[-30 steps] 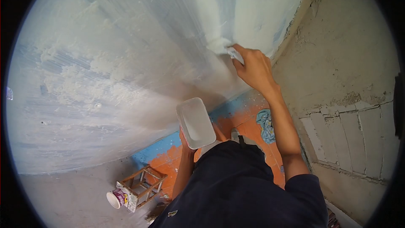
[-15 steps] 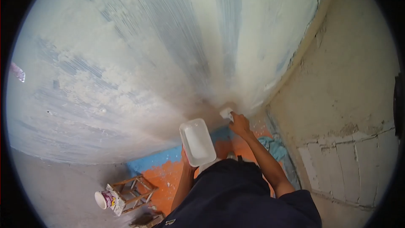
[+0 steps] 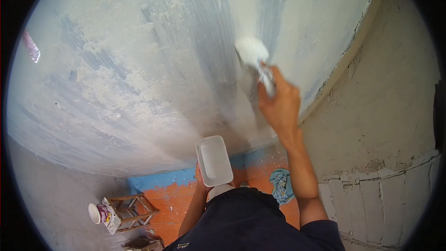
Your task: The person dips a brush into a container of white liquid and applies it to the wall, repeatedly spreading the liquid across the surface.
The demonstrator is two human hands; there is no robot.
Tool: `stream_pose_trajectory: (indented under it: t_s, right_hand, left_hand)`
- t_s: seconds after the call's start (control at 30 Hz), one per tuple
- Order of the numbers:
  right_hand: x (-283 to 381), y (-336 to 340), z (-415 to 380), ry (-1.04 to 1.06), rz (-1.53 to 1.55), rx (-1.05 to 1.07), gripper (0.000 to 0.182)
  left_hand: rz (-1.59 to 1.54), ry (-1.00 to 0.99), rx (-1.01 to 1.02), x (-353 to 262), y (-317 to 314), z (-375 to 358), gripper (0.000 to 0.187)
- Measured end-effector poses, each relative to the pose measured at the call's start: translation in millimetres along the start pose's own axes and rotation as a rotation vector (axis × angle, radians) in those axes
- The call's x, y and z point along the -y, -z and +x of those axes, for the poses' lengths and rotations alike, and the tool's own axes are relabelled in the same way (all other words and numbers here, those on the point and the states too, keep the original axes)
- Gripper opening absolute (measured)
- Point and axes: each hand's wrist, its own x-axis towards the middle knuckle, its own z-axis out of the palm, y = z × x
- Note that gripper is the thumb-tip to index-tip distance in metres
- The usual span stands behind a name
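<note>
A white rectangular tray (image 3: 216,161) is held upright against its left side by my left hand (image 3: 200,177), low in front of my body. My right hand (image 3: 282,102) is wrapped round the handle of a wide brush (image 3: 252,51). The white brush head lies at the wall (image 3: 176,79), which is pale with streaks of blue-grey and white; the brush is slightly blurred. The fingers of my left hand are mostly hidden by the tray.
A wooden step ladder (image 3: 134,213) with a white bucket (image 3: 97,214) on top stands at the lower left. A blue-green cloth (image 3: 281,186) lies on the orange floor (image 3: 169,200). A rough grey-brown wall (image 3: 371,111) rises on the right.
My right hand has moved up the wall with the brush, from near the wall's foot to well above the tray. My left hand still holds the tray in about the same place.
</note>
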Motion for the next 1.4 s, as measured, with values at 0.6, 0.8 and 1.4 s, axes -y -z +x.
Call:
stream_pose_trajectory:
  t_s: [0.6,0.8,1.4]
  right_hand:
    - [33,34,21,-0.065,-0.152,0.306,0.036]
    - [-4,-14,-11,0.157,-0.074,-0.026,0.049]
    - [105,93,125,0.127,-0.394,0.403,0.042]
  left_hand:
    - [-0.06,0.142,0.04,-4,-7,12,0.084]
    - [-0.052,0.142,0.06,7,-9,14,0.079]
    - [-0.082,0.257,0.189,-74,3,-1,0.086]
